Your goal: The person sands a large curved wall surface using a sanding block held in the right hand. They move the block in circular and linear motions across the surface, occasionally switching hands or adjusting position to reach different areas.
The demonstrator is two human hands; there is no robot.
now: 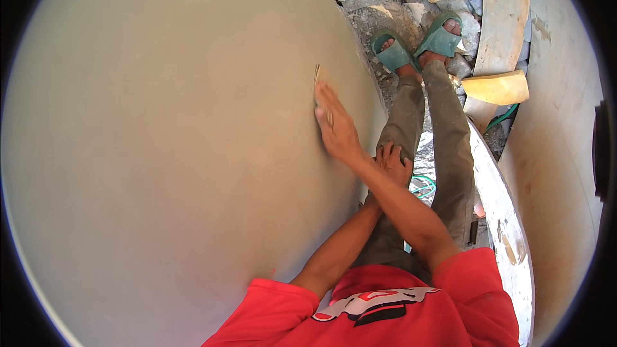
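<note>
My right hand [337, 127] presses a thin, tan folded sheet of sandpaper [317, 73] against a large, smooth grey-beige wall [180, 135] on the left. The sheet's edge sticks out past my fingertips; the palm covers most of it. The hand is slightly blurred. My right forearm crosses over the left one. My left hand [394, 163] rests on my trouser leg [402, 115] near the knee, fingers spread and holding nothing.
My feet in green sandals [393, 51] stand on rubble [459, 64] at the wall's base. A yellow foam-like piece [498, 87] lies right of them across a curved board [504, 19]. A green hose or cord [423, 186] shows between my legs. Another pale wall or panel [553, 173] rises on the right.
</note>
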